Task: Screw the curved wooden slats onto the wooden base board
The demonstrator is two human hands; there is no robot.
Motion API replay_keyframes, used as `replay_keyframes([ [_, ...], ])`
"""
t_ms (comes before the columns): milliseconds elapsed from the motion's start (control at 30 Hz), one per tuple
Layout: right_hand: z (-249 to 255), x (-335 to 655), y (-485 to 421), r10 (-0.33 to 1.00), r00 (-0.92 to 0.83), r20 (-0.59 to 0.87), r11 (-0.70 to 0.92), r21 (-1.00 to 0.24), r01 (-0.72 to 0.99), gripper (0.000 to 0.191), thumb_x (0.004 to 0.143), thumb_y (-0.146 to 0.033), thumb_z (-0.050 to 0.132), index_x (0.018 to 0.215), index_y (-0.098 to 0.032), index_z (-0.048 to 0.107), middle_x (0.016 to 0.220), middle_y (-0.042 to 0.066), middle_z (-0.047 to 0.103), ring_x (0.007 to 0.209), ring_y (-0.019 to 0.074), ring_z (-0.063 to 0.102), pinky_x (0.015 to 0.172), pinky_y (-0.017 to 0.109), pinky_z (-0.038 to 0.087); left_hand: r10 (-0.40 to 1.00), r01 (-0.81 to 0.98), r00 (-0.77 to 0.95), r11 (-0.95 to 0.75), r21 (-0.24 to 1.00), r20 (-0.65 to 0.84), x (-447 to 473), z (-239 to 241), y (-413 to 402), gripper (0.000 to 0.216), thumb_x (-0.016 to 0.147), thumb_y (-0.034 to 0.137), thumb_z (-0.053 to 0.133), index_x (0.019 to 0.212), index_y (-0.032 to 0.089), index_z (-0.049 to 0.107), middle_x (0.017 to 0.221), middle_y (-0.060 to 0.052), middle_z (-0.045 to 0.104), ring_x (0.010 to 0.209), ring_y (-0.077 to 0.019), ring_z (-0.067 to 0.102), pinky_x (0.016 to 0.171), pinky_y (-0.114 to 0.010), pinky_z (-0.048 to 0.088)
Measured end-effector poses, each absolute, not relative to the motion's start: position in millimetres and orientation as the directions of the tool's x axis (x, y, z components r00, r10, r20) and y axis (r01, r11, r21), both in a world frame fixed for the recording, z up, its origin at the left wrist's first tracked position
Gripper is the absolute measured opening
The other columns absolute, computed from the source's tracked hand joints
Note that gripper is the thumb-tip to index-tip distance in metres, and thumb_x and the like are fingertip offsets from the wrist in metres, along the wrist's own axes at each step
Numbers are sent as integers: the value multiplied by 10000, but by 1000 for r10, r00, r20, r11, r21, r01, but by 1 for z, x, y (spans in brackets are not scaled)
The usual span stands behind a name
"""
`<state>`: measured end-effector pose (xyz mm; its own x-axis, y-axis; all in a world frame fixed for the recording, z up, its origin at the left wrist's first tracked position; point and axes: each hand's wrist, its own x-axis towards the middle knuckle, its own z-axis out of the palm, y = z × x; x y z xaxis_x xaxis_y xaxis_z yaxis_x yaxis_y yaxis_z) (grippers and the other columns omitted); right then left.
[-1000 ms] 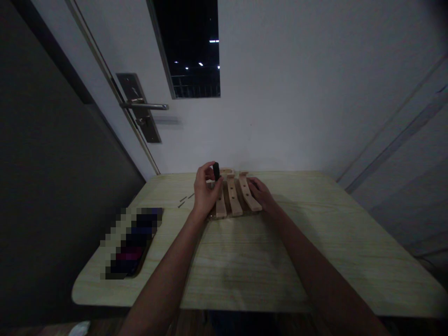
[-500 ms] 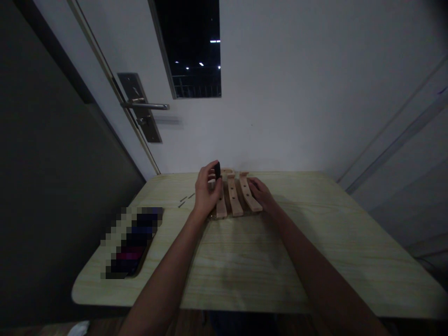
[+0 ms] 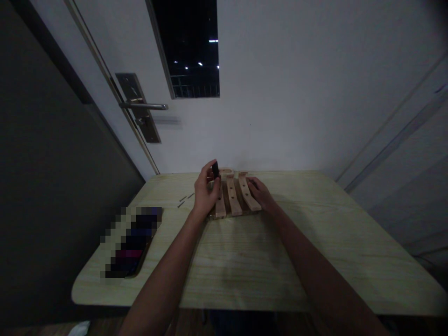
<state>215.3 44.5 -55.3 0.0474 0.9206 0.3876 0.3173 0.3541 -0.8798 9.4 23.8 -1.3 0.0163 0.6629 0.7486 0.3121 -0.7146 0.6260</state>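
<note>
The scene is dim. A blocky blurred patch (image 3: pixel 131 242) at lower left hides whatever lies there, and the frame's bottom edge cuts off both forearms. At centre, the left hand (image 3: pixel 206 192) pinches a small black piece (image 3: pixel 215 169) upright between thumb and closed fingertips, just above the far end of the leftmost wooden slat; what the piece is cannot be made out. The right hand (image 3: pixel 262 196) lies against the rightmost slat, but its fingers are too dark to show whether they grip it. Three pale wooden slats (image 3: pixel 233 196), each with small holes, lie side by side on a cross-piece. They rest on a smooth, pale, wood-grain table (image 3: pixel 245 266) with rounded corners. Two thin dark pins (image 3: pixel 185 200) lie left of the hand.
</note>
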Motion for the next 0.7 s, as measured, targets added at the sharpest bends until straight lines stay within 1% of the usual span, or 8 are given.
replay_keyframes([
  [100, -55, 216, 45, 919, 47, 391, 359, -879, 313, 296, 804, -444, 472, 952, -224, 603, 984, 78, 662, 913, 214, 595, 872, 394, 463, 664, 313, 22, -715, 626, 747, 10, 2, 22, 477, 853, 212, 547, 1307, 307, 438, 1148, -64, 602, 974, -180, 595, 792, -345, 536],
  [167, -54, 216, 44, 918, 41, 393, 363, -879, 308, 292, 807, -446, 478, 955, -228, 603, 981, 72, 666, 909, 209, 596, 864, 386, 466, 639, 364, -2, -716, 596, 769, 10, 4, 21, 479, 829, 215, 592, 1283, 298, 463, 1158, -62, 586, 1000, -187, 576, 799, -345, 525],
  [300, -54, 215, 43, 915, 48, 400, 367, -877, 310, 299, 817, -436, 469, 972, -221, 606, 986, 75, 669, 922, 204, 597, 864, 377, 470, 585, 476, -40, -702, 530, 810, 10, 5, 23, 478, 790, 226, 657, 1241, 278, 507, 1024, -38, 569, 893, -164, 545, 760, -319, 499],
  [367, -55, 215, 43, 914, 52, 401, 367, -877, 310, 299, 818, -431, 463, 972, -218, 606, 988, 76, 669, 920, 203, 599, 864, 378, 472, 582, 469, -43, -706, 531, 812, 10, 5, 24, 461, 803, 232, 646, 1240, 272, 508, 985, -30, 557, 854, -152, 537, 727, -296, 493],
  [433, -55, 215, 44, 915, 45, 401, 369, -876, 310, 292, 812, -430, 470, 962, -220, 607, 983, 74, 670, 917, 205, 599, 869, 383, 472, 586, 449, -41, -712, 539, 809, 10, 4, 24, 449, 818, 245, 631, 1247, 265, 503, 988, -29, 554, 841, -143, 539, 720, -284, 492],
  [700, -56, 215, 46, 913, 44, 405, 372, -873, 315, 301, 806, -428, 460, 967, -218, 602, 988, 86, 664, 948, 223, 592, 896, 405, 455, 605, 424, -23, -715, 556, 796, 10, 2, 24, 497, 827, 247, 604, 1302, 266, 459, 1095, -53, 570, 827, -138, 547, 744, -303, 508],
])
